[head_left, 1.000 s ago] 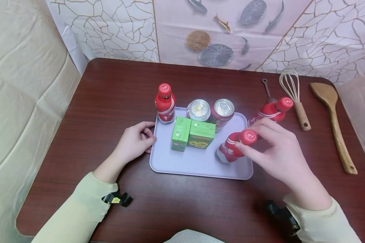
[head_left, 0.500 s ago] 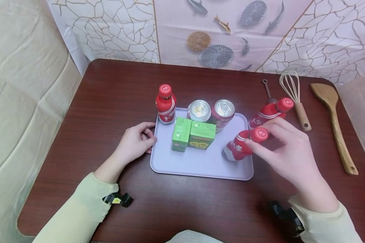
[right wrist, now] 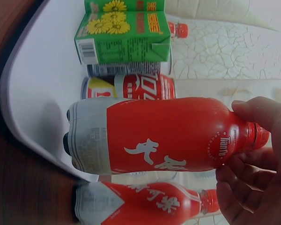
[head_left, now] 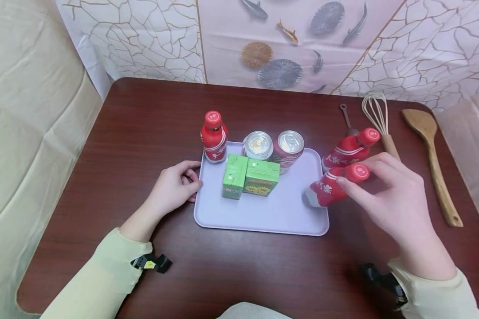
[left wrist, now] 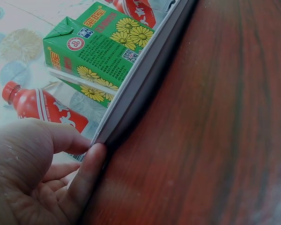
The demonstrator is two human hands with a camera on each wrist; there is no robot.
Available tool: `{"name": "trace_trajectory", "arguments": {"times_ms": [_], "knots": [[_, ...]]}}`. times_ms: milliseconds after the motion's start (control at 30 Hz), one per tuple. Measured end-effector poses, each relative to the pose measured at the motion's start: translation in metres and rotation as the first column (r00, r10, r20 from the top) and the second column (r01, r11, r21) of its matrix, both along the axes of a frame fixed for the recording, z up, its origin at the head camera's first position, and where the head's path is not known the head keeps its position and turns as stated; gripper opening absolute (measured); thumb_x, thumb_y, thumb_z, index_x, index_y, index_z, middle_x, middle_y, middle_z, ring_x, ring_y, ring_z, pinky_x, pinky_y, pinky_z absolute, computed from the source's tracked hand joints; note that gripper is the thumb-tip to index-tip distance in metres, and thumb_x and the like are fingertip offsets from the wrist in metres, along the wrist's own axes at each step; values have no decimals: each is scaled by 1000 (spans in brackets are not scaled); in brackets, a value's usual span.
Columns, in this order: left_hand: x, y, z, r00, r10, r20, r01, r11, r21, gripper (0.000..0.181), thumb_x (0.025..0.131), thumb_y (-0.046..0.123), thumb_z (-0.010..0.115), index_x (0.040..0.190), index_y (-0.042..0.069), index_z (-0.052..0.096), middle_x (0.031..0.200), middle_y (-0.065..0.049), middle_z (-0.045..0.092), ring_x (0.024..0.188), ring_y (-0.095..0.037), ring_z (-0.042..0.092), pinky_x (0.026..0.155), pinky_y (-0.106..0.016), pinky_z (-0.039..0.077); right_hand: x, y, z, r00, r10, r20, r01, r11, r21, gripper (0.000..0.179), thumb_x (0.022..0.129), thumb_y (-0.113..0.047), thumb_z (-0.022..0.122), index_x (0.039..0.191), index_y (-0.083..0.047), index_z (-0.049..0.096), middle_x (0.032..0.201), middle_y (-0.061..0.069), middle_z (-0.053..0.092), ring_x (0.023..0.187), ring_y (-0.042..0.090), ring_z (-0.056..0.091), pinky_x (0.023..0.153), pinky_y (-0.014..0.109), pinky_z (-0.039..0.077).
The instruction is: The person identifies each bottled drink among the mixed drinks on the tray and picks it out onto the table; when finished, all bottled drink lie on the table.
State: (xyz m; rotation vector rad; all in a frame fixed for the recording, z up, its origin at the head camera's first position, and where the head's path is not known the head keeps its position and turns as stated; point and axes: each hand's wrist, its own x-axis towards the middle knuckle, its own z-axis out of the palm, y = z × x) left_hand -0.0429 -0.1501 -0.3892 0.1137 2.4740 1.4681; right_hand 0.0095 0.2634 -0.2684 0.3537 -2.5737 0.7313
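My right hand holds a red bottle by its neck, thumb on one side and fingers on the other. The bottle leans, its pale base over the right side of the lilac tray. In the right wrist view, the bottle shows its base raised off the tray. My left hand pinches the tray's left rim between thumb and finger. Two green drink cartons stand on the tray, with two cans behind them. Another red bottle occupies the tray's back left corner.
Just beyond the tray's right edge stands a third red bottle, close behind the held one. Farther right lie a whisk, a wooden turner and a brown-handled utensil. A patterned cloth hangs behind the table.
My right hand has carried the bottle rightward, from over the tray to its right rim, tilting it more. My left hand keeps its place at the tray.
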Motion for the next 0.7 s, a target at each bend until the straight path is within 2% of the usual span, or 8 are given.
{"name": "trace_trajectory", "arguments": {"times_ms": [267, 467, 700], "knots": [[0, -1, -1, 1000, 0, 5, 0, 1000, 1, 50, 93, 10, 71, 141, 7, 58, 96, -12, 65, 62, -23, 67, 57, -33, 62, 0, 9, 0, 996, -88, -4, 88, 995, -36, 28, 74, -11, 91, 96, -3, 77, 90, -24, 56, 77, -16, 46, 71, 6, 36], [0, -1, -2, 1000, 0, -1, 0, 1000, -1, 50, 93, 10, 71, 141, 7, 58, 96, -11, 65, 62, -23, 67, 57, -33, 62, -2, 17, -1, 990, -135, -40, 132, 989, -58, 29, 74, -12, 90, 97, 1, 77, 88, -31, 53, 76, -18, 44, 69, 7, 34], [-1, -1, -5, 1000, -4, -1, 4, 1000, -7, 50, 93, 10, 71, 141, 8, 58, 96, -11, 65, 62, -23, 67, 57, -33, 62, -4, 23, -3, 982, -184, -37, 180, 980, -86, 29, 77, -15, 89, 98, 2, 77, 88, -41, 51, 78, -19, 45, 70, 9, 33]]}}
